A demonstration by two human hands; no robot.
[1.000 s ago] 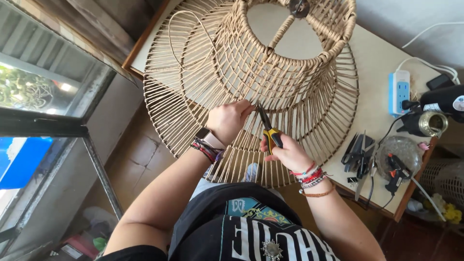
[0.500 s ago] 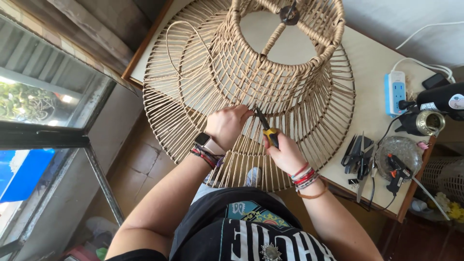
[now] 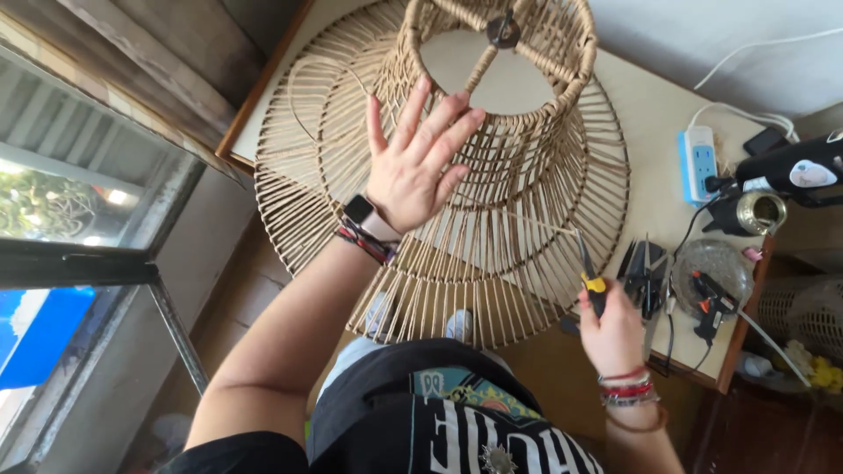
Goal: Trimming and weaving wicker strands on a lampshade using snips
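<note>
Nearest to us, at the desk's near edge, our right hand is wrapped around the yellow-and-black handles of a pair of pliers, fingers curled shut on them. The pliers' tips point up and away, and they appear to pinch the end of a thin cane strand that runs taut back toward the woven frame; holding it out to the side like this seems meant to keep the strand tight. The wrist carries several bracelets and is bent slightly outward.

Just beyond, our left hand lies over the wide rattan lampshade frame, palm down, fingers spread wide and straight, gripping nothing. It seems to steady the frame against the pull of the strand. A watch and bracelets sit at that wrist, and the forearm reaches in from the lower left.

The frame covers most of the desk, its wide skirt overhanging the near edge and its narrow collar rising at the far side.

Along the right edge lie dark hand tools and a glue gun on a round dish, then a metal tin, and farther back a white power strip.
</note>
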